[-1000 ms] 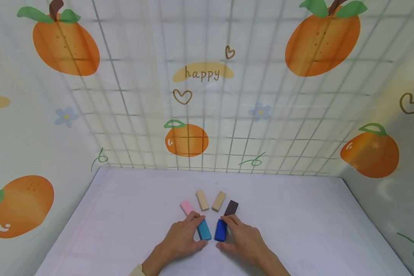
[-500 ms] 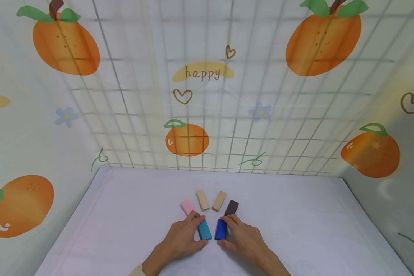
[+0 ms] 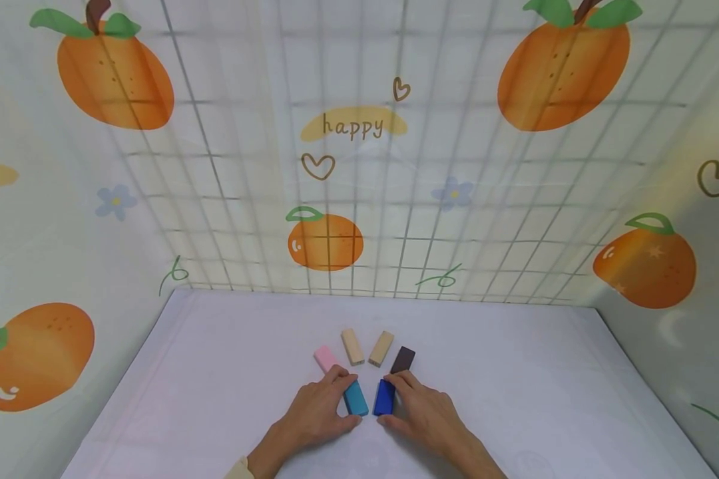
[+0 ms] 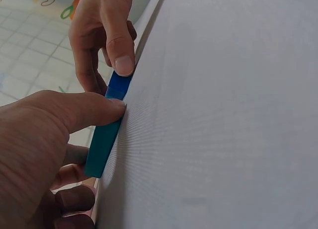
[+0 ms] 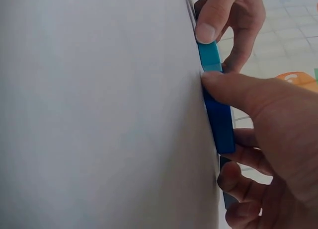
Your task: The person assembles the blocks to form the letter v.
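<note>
My left hand [image 3: 313, 414] pinches a light blue block [image 3: 356, 399] by its two ends, thumb at the near end and fingers at the far one. Beside it, my right hand [image 3: 427, 414] grips a dark blue block [image 3: 384, 399] in the same manner. Both blocks lie flat on the white table and slant slightly toward each other at the far ends, with a narrow gap between them. Beyond the left fingers is a pink block [image 3: 326, 358], partly covered by them. A dark brown block [image 3: 403, 359] lies just past the right fingers.
Two plain wooden blocks [image 3: 352, 347] lie farthest back, completing a fan-like arc with the coloured ones. The white table [image 3: 228, 359] ends at a back wall hung with a sheet [image 3: 245, 219] printed with oranges; similar sheets stand at both sides.
My right thumb has come in a little, up against the near end of the dark blue block. Left hand and blocks stay practically where they were.
</note>
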### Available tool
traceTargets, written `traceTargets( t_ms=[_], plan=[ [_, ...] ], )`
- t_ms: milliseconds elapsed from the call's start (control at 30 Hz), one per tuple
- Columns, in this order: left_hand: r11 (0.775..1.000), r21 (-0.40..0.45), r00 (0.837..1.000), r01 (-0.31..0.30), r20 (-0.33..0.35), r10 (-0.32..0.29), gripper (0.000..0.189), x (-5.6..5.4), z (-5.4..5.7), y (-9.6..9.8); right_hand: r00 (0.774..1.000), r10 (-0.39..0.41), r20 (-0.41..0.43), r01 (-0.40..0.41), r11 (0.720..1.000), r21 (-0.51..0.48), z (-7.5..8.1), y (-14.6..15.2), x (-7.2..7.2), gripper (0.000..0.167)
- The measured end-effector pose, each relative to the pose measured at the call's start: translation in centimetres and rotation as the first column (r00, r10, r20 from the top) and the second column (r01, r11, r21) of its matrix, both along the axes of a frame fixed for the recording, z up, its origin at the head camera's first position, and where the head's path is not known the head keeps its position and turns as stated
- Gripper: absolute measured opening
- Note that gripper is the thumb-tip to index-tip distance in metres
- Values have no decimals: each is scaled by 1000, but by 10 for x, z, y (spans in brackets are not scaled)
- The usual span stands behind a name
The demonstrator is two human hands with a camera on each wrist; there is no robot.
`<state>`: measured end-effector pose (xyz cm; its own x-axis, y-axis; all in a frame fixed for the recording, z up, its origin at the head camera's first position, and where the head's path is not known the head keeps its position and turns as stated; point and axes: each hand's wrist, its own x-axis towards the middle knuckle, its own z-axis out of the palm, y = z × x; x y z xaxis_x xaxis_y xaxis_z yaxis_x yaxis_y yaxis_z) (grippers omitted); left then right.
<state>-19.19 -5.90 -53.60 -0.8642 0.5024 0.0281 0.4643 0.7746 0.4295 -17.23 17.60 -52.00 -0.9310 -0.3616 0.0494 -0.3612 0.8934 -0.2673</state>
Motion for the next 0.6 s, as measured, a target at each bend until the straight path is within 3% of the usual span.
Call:
traceTargets(
  t_ms=[600],
  plan=[
    [1000,8,1000,6,-5,-6,69,-2,-2,-2,1000,-10,6,10,1000,-23,6,2,5,71]
  ],
)
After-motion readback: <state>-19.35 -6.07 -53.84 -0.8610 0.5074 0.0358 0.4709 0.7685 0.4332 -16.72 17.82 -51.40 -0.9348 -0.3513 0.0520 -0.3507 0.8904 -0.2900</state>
